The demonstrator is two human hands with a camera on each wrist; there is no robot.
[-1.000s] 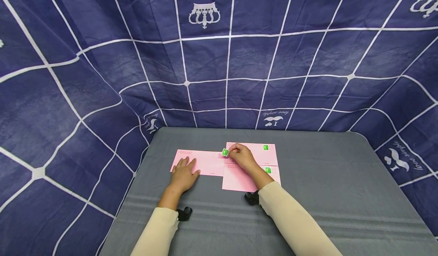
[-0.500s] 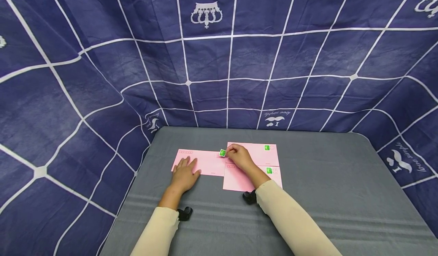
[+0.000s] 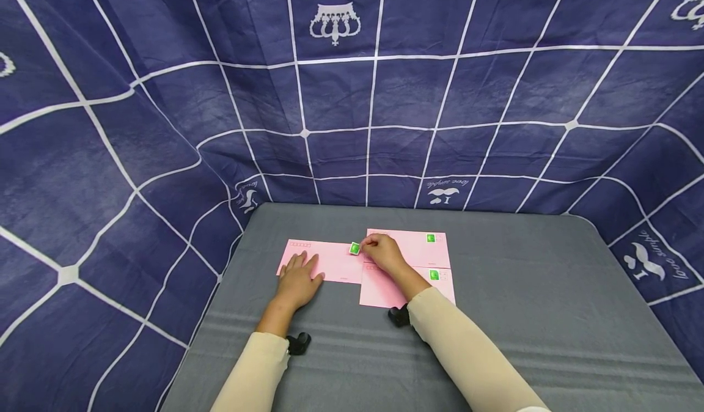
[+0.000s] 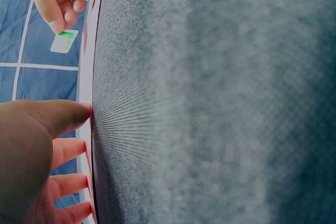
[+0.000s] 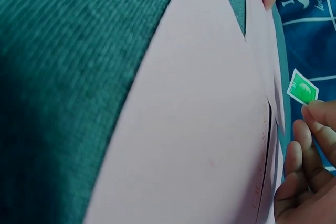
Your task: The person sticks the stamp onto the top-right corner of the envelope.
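My right hand pinches a green stamp with a white perforated border between thumb and finger. In the right wrist view the stamp is held by one corner, above the pink paper. It overlaps the upper right corner of the left pink envelope in the head view. With fingers spread, my left hand rests on that envelope's left part. In the left wrist view, the left hand's fingertips press on the envelope's surface.
Two more pink envelopes lie at the right, the upper one and the lower one, each bearing a green stamp at its upper right. All lie on a grey cloth-covered table. A blue curtain with white lines hangs behind.
My right hand has moved slightly left with the stamp, bringing it further over the left envelope's upper right corner. My left hand stays in place on the envelope.
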